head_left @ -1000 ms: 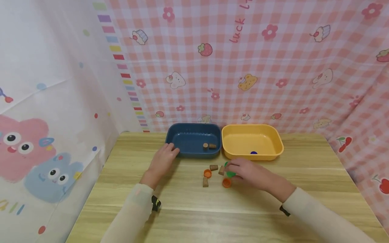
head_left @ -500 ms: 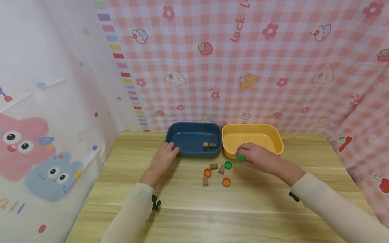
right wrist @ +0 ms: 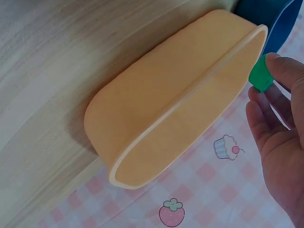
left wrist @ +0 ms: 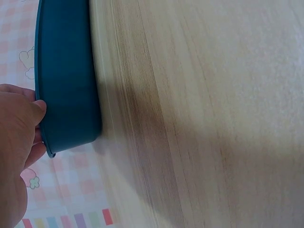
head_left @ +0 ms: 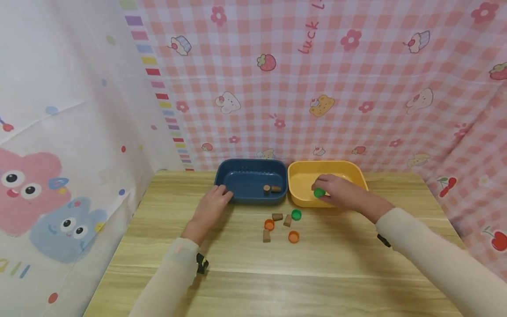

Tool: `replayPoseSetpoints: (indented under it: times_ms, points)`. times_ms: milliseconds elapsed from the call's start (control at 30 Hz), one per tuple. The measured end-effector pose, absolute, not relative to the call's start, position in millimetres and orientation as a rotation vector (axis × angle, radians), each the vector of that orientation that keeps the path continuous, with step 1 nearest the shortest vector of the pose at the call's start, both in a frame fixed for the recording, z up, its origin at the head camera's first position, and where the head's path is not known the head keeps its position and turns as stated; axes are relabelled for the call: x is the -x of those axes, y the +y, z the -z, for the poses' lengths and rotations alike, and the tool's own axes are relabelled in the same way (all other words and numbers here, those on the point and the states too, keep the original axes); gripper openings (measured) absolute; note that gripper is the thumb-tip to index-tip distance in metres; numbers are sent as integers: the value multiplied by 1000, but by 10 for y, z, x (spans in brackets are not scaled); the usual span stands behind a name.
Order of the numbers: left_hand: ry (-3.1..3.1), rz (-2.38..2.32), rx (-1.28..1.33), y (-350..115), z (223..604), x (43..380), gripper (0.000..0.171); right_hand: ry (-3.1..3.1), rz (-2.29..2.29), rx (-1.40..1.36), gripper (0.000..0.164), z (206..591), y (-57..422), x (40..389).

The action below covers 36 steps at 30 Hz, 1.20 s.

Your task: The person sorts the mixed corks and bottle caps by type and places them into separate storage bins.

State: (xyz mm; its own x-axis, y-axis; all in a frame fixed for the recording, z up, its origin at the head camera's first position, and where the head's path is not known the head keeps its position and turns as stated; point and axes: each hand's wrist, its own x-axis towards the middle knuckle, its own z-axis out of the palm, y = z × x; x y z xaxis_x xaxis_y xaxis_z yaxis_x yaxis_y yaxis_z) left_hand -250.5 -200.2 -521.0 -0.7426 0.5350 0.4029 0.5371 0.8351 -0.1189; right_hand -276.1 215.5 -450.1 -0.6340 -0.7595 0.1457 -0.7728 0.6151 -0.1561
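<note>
A green bottle cap (right wrist: 261, 74) is pinched between the thumb and fingers of my right hand (head_left: 338, 191), which is over the yellow tray (head_left: 293, 198). My left hand (head_left: 211, 207) grips the rim of the dark blue tray (left wrist: 66, 76) at its near left corner, thumb on the outer side. Two corks (head_left: 267, 189) are in the blue tray, one upright and one lying. On the table in front lie another green cap (head_left: 296, 215), an orange cap (head_left: 269, 225), a second orange cap (head_left: 293, 237) and several corks (head_left: 266, 236).
Both trays stand side by side at the back of the wooden table (head_left: 245, 281). Behind them hangs a pink checked cloth (head_left: 253, 119), and a white printed cloth (head_left: 71, 132) covers the left side.
The right hand has lifted one green cap from beside the corks and carried it back and right, over the yellow tray. The left hand stays at the blue tray's rim.
</note>
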Motion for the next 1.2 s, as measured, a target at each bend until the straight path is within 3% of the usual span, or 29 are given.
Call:
replayPoseSetpoints:
  times_ms: [800,1200]
  points:
    - [-2579,8,791,-2026,5217,2511,19,-3025,-255,-1138,29,4558,2054,3167]
    - [-2586,-1,791,-2010,5219,2512,19,-3079,-276,-1089,36,4636,2074,3187]
